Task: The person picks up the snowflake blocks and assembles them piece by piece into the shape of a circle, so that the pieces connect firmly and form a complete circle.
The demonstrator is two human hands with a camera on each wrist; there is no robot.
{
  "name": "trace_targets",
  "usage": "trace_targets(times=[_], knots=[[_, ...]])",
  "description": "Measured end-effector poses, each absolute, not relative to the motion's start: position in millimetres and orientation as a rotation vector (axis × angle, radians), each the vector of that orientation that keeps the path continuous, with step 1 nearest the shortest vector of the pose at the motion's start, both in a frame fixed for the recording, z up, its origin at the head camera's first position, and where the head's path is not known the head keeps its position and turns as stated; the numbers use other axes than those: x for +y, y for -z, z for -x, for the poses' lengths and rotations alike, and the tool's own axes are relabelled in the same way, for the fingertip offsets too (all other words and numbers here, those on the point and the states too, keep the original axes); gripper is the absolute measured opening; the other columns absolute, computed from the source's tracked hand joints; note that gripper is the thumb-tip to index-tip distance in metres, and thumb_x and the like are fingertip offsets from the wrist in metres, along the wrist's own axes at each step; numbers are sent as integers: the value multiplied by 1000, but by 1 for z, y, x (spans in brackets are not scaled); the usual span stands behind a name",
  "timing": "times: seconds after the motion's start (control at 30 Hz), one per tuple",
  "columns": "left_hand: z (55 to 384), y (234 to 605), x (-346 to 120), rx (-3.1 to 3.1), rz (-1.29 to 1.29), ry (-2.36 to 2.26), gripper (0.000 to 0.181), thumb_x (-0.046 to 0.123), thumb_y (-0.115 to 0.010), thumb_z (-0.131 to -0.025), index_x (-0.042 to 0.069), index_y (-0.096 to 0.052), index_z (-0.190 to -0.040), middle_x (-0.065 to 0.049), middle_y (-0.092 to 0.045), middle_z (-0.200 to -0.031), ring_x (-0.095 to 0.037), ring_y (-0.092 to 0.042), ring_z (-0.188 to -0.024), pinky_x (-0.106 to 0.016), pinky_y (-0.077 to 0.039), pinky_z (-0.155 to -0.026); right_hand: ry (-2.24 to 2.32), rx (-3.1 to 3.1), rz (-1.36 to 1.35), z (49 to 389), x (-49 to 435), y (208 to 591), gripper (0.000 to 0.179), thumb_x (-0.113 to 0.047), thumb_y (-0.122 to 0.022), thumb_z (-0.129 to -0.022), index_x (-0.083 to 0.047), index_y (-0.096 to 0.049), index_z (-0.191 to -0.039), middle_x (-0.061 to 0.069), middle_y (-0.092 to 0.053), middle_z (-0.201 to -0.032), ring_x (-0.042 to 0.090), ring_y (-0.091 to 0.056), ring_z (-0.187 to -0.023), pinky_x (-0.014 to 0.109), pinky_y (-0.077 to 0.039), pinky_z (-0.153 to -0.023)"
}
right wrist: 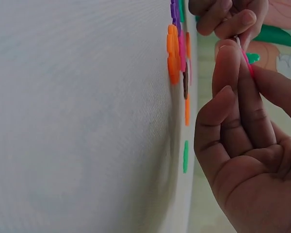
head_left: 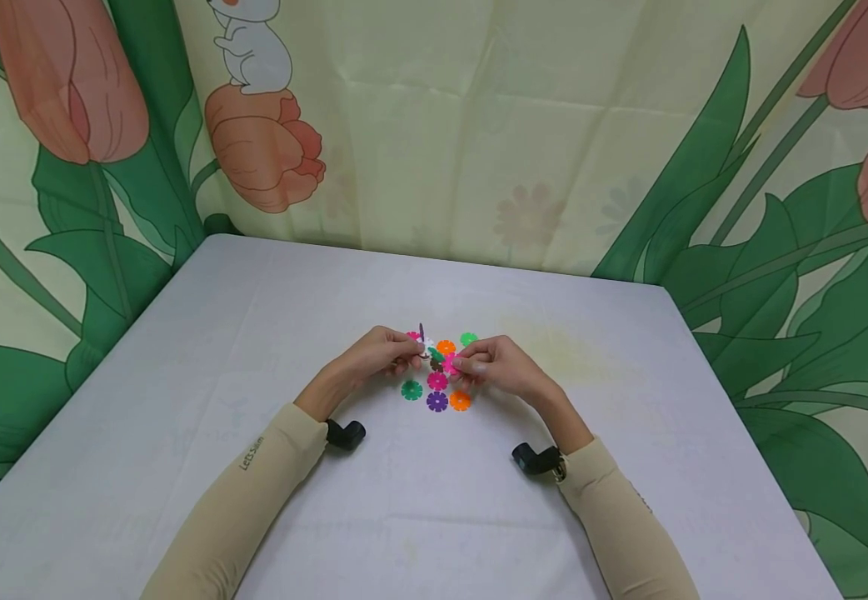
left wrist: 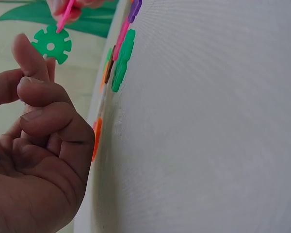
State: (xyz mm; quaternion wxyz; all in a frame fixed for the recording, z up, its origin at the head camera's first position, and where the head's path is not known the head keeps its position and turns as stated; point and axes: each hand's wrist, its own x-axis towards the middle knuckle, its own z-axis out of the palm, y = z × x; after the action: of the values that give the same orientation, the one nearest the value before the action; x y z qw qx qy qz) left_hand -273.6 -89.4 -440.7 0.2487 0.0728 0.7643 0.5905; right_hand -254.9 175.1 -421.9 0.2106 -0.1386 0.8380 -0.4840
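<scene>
My left hand [head_left: 383, 350] pinches a small cluster of slotted plastic discs, where a purple disc [head_left: 421, 331] stands on edge beside white and green. In the left wrist view a green disc [left wrist: 52, 44], with a round centre hole and notched rim, rises past the left fingertips [left wrist: 25, 46]. Facing it, my right hand [head_left: 505, 367] holds a pink disc [head_left: 450, 363] between thumb and fingers. This pink disc [left wrist: 64, 15] meets the green disc's notched rim edge-on in the left wrist view. Fingers hide much of the cluster. Both hands are just above the table.
Loose discs lie on the white-covered table [head_left: 434, 517] below and around the hands: dark green [head_left: 411, 390], magenta [head_left: 437, 381], purple [head_left: 437, 402], orange [head_left: 460, 401], another orange [head_left: 445, 347] and light green [head_left: 468, 339]. A tulip-patterned curtain [head_left: 434, 150] hangs behind the table.
</scene>
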Motion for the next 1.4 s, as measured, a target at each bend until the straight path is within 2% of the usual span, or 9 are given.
trace_targets(times=[0.13,0.4,0.77,1.0,1.4], knots=[[275,441,-90,2079,-214,-1618,35,31,-64,-106,-2,-77,-108,2,-67,-73,-14,-50,-69,-24,-40,-67,1360,2285,372,255,174,422,23,-22,-69,-104,-3,-77,-114,10,-82,-93,20,-76,-83,29,-61,-81],[274,440,-90,2073,-233,-1622,36,30,-63,-106,-3,-75,-109,0,-65,-74,-14,-49,-69,-24,-40,-67,1413,2193,404,257,173,427,23,-16,-64,-106,3,-72,-116,13,-82,-96,17,-73,-79,25,-61,-78],[274,440,-89,2076,-245,-1627,35,28,-63,-106,-5,-74,-109,1,-66,-74,-12,-48,-68,-23,-39,-65,1451,2150,408,257,172,429,22,-15,-63,-107,6,-71,-111,12,-82,-93,16,-69,-73,27,-60,-74],[273,440,-88,2084,-222,-1617,33,27,-63,-106,-5,-74,-107,3,-64,-73,-12,-47,-67,-22,-38,-64,1448,2164,414,257,172,431,21,-14,-64,-106,6,-70,-110,13,-82,-92,16,-71,-73,26,-61,-74],[274,443,-87,2065,-209,-1629,31,26,-64,-106,-4,-75,-105,1,-63,-73,-12,-46,-66,-23,-35,-61,1522,2139,434,256,169,432,18,-8,-61,-107,9,-66,-106,6,-78,-80,14,-70,-72,25,-59,-74]])
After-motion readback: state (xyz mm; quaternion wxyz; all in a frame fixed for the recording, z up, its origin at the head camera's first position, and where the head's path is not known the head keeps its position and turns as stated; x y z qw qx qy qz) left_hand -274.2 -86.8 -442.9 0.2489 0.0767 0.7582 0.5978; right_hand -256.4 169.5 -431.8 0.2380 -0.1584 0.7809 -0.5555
